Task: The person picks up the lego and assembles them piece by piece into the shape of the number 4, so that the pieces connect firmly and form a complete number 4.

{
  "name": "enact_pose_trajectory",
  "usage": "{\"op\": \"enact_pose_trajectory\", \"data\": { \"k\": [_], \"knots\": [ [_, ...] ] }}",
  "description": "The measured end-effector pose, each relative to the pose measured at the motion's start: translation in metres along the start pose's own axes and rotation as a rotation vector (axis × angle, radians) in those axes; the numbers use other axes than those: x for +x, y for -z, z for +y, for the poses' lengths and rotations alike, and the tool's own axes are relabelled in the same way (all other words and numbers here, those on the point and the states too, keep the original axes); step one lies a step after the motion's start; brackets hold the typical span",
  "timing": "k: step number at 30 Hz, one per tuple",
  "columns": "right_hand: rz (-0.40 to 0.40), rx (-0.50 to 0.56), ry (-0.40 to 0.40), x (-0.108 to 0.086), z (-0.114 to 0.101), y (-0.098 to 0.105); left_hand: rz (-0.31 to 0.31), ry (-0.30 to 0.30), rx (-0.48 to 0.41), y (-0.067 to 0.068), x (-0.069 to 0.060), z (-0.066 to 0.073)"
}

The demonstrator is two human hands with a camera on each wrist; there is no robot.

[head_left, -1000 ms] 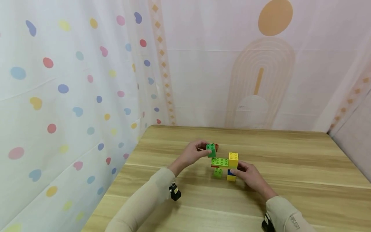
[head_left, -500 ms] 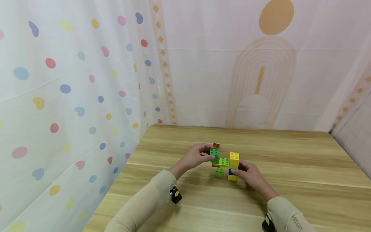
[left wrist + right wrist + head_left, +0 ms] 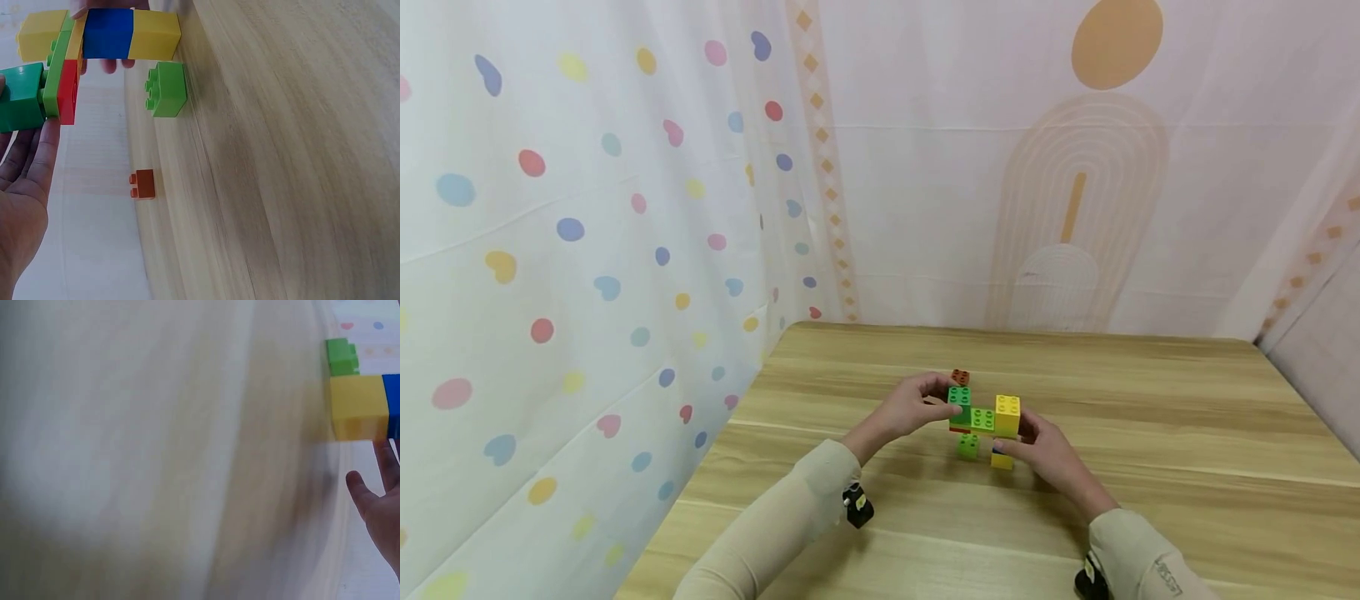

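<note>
My left hand (image 3: 913,408) pinches a dark green toy brick (image 3: 958,400), which sits against the studs at the left end of a long light green brick (image 3: 982,418). A yellow brick (image 3: 1007,408) stands on that brick's other end. Underneath are a red brick (image 3: 67,94) on the left, a thin orange-yellow layer, then a blue brick (image 3: 108,32) over a lower yellow brick (image 3: 1002,461). My right hand (image 3: 1048,454) holds the right side of this structure near the blue brick, its thumb at the front; its other fingers are partly hidden.
A loose light green brick (image 3: 170,89) lies on the wooden table (image 3: 1150,483) close to the structure's base. Farther back is a small red-brown brick (image 3: 145,184). Patterned curtains (image 3: 925,208) hang behind and at the left.
My left hand has moved slightly right and down, bringing the dark green brick from above onto the left end of the long light green brick. The right hand stays almost still.
</note>
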State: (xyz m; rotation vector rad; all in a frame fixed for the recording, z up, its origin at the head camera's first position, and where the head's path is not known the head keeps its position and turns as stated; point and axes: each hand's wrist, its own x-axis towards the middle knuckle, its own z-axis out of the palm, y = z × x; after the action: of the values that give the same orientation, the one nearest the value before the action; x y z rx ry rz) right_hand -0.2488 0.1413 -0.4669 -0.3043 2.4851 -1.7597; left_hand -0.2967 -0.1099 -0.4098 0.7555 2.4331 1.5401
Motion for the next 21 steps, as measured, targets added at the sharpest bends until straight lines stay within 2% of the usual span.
{"op": "enact_pose_trajectory", "data": {
  "k": [8, 13, 21],
  "knots": [
    [0.006, 0.066, -0.023, 0.001, -0.015, -0.010, -0.014, -0.015, -0.022, -0.001, -0.003, 0.002],
    [0.047, 0.083, -0.053, 0.002, -0.010, -0.012, -0.024, -0.016, -0.028, -0.004, -0.002, 0.003],
    [0.045, 0.101, -0.064, 0.004, -0.007, -0.013, -0.029, -0.020, 0.003, -0.001, -0.001, 0.004]
  ]
}}
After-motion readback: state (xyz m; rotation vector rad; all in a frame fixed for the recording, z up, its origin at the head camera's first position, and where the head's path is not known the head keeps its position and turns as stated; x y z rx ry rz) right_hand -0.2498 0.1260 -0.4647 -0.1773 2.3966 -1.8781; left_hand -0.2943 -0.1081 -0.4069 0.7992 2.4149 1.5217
